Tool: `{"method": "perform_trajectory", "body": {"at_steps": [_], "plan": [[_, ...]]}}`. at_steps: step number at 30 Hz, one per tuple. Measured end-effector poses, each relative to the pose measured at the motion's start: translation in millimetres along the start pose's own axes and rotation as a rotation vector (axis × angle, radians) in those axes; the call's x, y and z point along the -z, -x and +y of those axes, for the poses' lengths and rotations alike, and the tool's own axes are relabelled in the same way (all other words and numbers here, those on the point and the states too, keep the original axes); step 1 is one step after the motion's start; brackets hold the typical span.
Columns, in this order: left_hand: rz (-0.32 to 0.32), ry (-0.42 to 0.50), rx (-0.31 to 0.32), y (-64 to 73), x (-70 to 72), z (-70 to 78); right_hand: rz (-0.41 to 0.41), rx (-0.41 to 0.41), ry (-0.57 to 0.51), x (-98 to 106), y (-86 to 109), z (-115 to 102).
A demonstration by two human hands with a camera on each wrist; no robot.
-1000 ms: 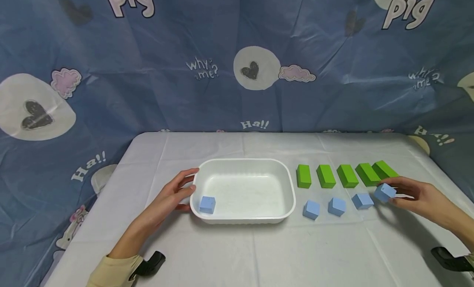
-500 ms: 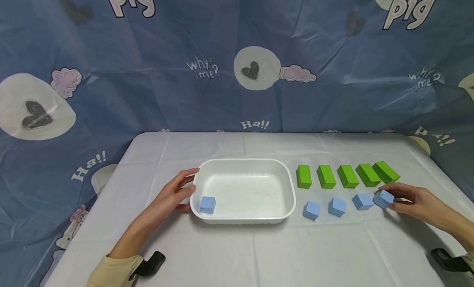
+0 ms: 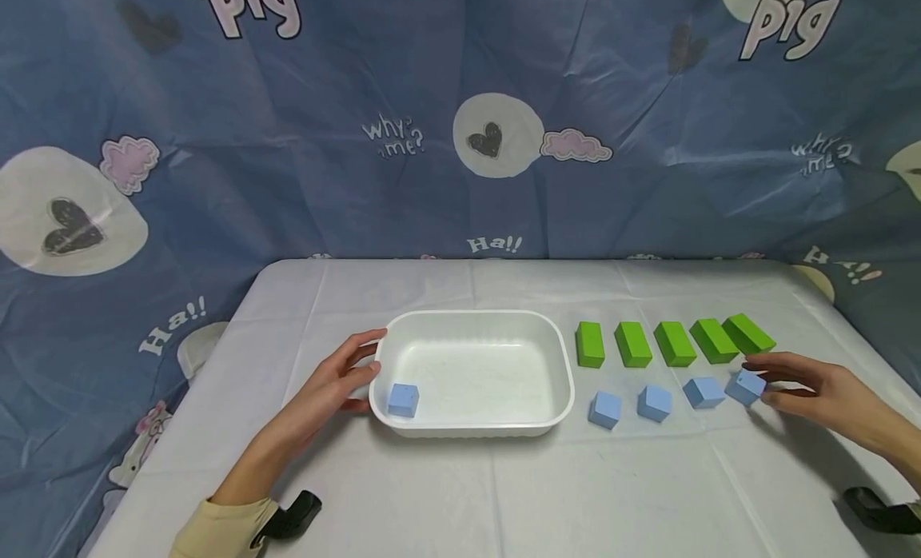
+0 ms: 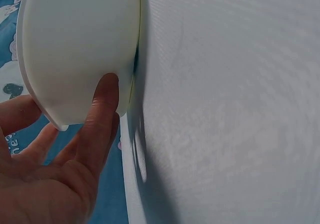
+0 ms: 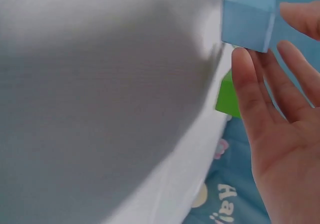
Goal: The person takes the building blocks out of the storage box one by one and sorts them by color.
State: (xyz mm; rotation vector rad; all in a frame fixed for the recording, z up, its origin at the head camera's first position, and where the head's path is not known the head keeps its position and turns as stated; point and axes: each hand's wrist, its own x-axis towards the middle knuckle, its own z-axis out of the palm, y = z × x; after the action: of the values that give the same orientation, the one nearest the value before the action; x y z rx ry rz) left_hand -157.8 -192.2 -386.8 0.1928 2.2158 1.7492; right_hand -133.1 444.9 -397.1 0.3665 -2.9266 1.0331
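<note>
In the head view a white plastic tray [image 3: 472, 430] stands mid-table, with one light blue cube [image 3: 404, 400] in its front left corner. My left hand [image 3: 327, 398] touches the tray's left end from outside, its fingers fairly straight. The left wrist view shows a fingertip [image 4: 107, 81] against the outer wall. To the right, my right hand [image 3: 827, 392] is spread around the rightmost light blue cube [image 3: 745, 387], which rests on the table. In the right wrist view there is a gap between the thumb and that cube [image 5: 247, 20]; whether another finger touches it I cannot tell.
Several green blocks [image 3: 675, 344] form a row behind the blue cubes. Three more blue cubes, including the nearest to the tray [image 3: 605, 410], stand left of my right hand. A printed blue cloth [image 3: 324, 182] hangs behind the white-covered table [image 3: 561, 494].
My right hand has lowered the rightmost blue cube onto the table, closing the row, then loosened its fingers and drawn slightly to the right. The left hand has stayed at the tray.
</note>
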Motion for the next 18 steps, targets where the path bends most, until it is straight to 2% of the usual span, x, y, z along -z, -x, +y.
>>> {"method": "perform_trajectory", "body": {"at_steps": [8,14,18], "plan": [[0.001,0.002,-0.004,0.5,0.0,-0.4,0.052,0.041,-0.021,7.5,1.1,-15.1],[0.005,-0.001,-0.008,0.3,0.5,-1.0,0.122,0.107,-0.067,2.9,-2.9,-35.9],[0.004,-0.003,-0.012,0.0,0.2,-1.4,0.157,0.119,-0.056,-1.6,-9.4,-50.3]]}}
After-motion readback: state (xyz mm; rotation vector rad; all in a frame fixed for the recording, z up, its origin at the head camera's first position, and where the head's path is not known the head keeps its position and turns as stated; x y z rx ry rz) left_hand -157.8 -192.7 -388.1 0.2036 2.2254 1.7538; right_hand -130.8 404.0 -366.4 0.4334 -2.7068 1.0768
